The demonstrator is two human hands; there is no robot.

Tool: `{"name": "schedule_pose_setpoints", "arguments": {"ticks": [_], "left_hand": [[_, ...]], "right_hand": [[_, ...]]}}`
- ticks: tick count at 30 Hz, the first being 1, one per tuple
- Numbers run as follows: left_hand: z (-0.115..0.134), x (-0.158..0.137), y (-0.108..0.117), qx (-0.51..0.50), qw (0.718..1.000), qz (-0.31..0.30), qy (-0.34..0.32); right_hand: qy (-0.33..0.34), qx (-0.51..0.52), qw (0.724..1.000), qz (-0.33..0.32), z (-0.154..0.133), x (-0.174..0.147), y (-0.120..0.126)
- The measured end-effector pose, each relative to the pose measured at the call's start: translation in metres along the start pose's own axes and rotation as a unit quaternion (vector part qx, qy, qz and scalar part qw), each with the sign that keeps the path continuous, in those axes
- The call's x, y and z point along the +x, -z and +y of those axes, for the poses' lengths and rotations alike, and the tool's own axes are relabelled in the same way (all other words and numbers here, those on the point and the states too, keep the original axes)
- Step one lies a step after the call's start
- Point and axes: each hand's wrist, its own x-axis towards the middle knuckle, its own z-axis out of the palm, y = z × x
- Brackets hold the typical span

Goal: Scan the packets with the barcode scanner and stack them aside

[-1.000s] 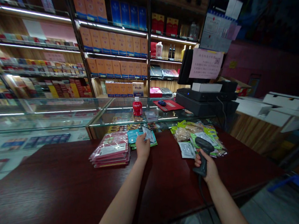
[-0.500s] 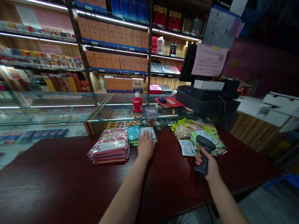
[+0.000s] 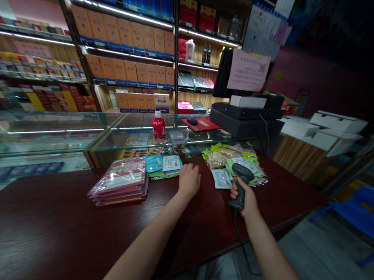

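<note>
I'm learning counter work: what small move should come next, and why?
Probably reach the left hand to the pale packet at the near edge of the right pile: nothing shows in that hand, and the packet lies between it and the scanner in the right hand.

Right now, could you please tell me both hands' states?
Left hand: nothing visibly held; open or closed cannot be told.
Right hand: closed around the handheld scanner.
</note>
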Motion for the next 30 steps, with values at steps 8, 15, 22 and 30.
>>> {"name": "schedule_pose_setpoints", "arguments": {"ticks": [8, 15, 22, 30], "left_hand": [[0.061, 0.012, -0.030, -0.014, 0.994, -0.059, 0.088], [0.073, 0.010, -0.043, -0.053, 0.987, -0.040, 0.145], [0.046, 0.021, -0.053, -0.345, 0.914, -0.015, 0.213], [-0.003, 0.017, -0.052, -0.627, 0.741, 0.050, 0.236]], "right_hand": [[0.010, 0.000, 1.000, 0.010, 0.001, 0.002, -0.003], [0.013, -0.004, 1.000, 0.011, 0.001, 0.003, -0.002], [0.011, -0.002, 1.000, 0.001, 0.000, 0.002, -0.002], [0.007, 0.008, 1.000, -0.001, 0.000, 0.000, -0.002]]}}
